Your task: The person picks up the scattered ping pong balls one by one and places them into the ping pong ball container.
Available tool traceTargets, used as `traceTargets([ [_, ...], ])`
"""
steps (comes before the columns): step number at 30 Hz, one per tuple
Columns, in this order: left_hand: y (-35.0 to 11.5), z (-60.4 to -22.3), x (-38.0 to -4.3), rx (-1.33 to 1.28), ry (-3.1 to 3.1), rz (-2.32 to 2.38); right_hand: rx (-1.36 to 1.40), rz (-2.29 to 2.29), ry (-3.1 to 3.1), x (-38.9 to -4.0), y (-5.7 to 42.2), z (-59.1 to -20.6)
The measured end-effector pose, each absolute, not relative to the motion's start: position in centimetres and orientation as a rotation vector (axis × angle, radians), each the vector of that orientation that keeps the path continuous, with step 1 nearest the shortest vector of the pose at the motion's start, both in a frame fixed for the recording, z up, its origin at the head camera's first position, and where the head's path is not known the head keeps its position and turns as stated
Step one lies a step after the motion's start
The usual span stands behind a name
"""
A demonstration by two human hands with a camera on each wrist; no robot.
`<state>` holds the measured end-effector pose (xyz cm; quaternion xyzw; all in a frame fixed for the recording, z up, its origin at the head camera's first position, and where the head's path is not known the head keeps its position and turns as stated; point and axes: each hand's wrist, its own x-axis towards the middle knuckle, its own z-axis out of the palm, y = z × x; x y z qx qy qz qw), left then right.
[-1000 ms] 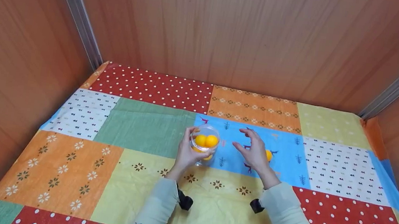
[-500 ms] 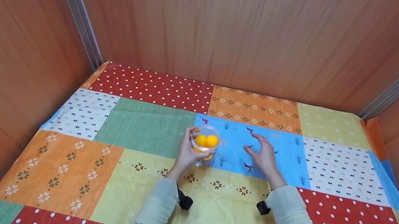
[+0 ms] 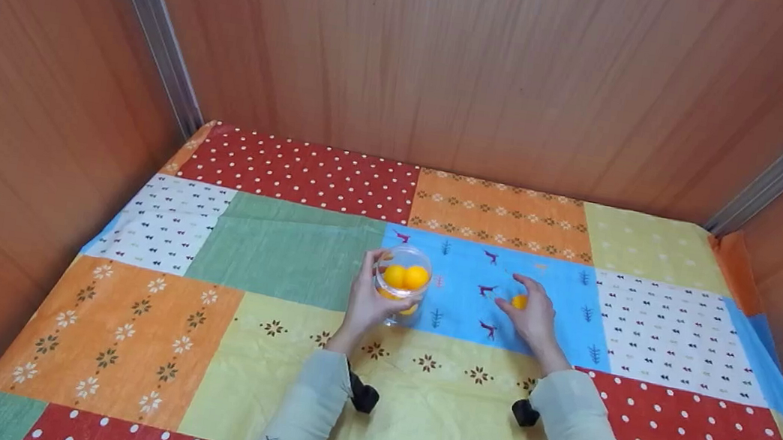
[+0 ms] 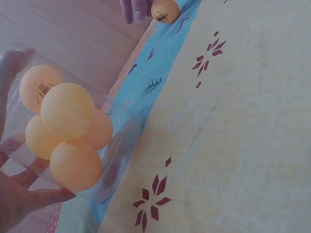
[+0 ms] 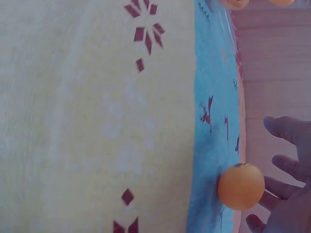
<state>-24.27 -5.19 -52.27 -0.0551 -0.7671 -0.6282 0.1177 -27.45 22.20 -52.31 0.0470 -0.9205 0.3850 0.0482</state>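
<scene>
My left hand (image 3: 372,301) grips a clear plastic jar (image 3: 400,294), thumb on the near side and fingers around the far side. Inside the jar lie several orange ping-pong balls (image 4: 76,166), which also show through its wall in the left wrist view. To the right, my right hand (image 3: 535,316) is spread around a single ping-pong ball (image 3: 519,301) on the blue patch of the cloth. Thumb and forefinger stand apart there. In the right wrist view that loose ball (image 5: 241,187) sits close in front of the fingers and partly hides them.
A patchwork tablecloth (image 3: 281,251) covers the table. Wood-grain panels (image 3: 413,56) rise at the back and both sides, with metal strips (image 3: 153,22) at the corners. A small black wrist camera (image 3: 525,412) sits at each sleeve cuff.
My right hand has moved rightward and slightly nearer, over to the loose ball, which was beyond its outer side and then hidden behind it. The left hand and jar have stayed in place.
</scene>
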Motion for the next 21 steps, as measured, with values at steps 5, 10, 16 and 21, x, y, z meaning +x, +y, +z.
traceTargets([
  [5,-5.17,-52.28,-24.34,-0.159,-2.247,-1.828,0.092,1.225,-2.825,-27.56,22.84,-52.88],
  [10,-5.16,-52.22,-24.34,-0.149,-2.262,-1.816,0.064,1.241,-2.844,-27.4,23.09,-53.1],
  [16,-5.14,-52.35,-24.32,-0.144,-2.263,-1.801,0.041,1.234,-2.861,-27.24,23.22,-53.09],
  [21,-5.14,-52.3,-24.21,-0.148,-2.263,-1.812,0.031,1.22,-2.849,-27.13,23.26,-53.12],
])
